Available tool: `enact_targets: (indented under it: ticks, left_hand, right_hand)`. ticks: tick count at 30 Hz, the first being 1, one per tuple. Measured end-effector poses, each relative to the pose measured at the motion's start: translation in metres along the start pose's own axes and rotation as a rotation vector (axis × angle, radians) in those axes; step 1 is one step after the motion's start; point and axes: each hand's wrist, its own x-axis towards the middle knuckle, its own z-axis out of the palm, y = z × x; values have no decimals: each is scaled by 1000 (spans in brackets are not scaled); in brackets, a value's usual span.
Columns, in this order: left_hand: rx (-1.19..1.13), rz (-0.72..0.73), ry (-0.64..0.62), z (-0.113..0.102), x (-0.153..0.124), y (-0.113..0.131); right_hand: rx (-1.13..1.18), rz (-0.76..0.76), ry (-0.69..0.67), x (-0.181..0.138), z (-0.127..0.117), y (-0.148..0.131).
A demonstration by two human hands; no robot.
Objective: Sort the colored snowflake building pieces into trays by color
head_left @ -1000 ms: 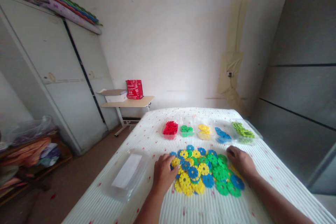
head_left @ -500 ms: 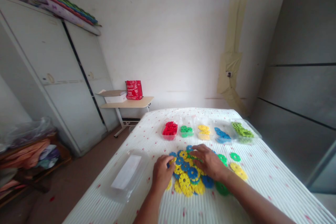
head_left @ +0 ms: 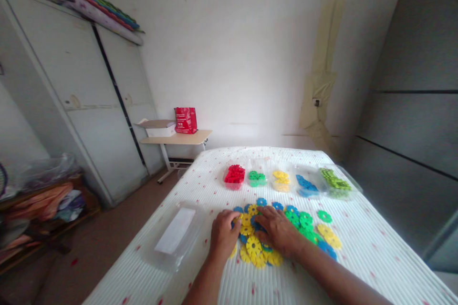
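A heap of flower-shaped plastic discs [head_left: 254, 245] in yellow, blue and green lies on the table in front of me. At its left side my left hand [head_left: 224, 232] is curled, with a blue disc showing at its thumb and fingertips. My right hand [head_left: 278, 231] reaches over the middle of the heap, its fingers bent around a blue disc that they partly cover. Green discs [head_left: 305, 220] spread out to the right of this hand. Farther right are a lone green disc [head_left: 324, 216], some yellow discs [head_left: 331, 236] and a blue disc [head_left: 327, 249].
Behind the heap, clear tubs hold red pieces [head_left: 234, 174], green pieces [head_left: 256, 177], yellow pieces [head_left: 281, 177], blue pieces [head_left: 307, 184] and light-green pieces [head_left: 334, 179]. A clear plastic tray [head_left: 179, 261] with white paper [head_left: 176, 231] is at left. A side table [head_left: 186, 138] carries a red bag [head_left: 185, 120].
My right hand has drawn lower and closer over the heap, uncovering blue and green discs behind it. My left hand has barely moved. The whole view has shifted slightly.
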Motion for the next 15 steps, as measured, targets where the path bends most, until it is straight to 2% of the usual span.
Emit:
enact_targets:
  ticks: [5,10,15]
  left_hand:
    - [68,71,17,-1,-1,2]
    - [92,210,52,0,-3,7]
    - [118,267,-37,4,-4,15]
  right_hand:
    - [-6,49,29,-15,-5,7]
    - [-30,74,93,-27,-6,21]
    - [-32,104,147,-40,-11,39]
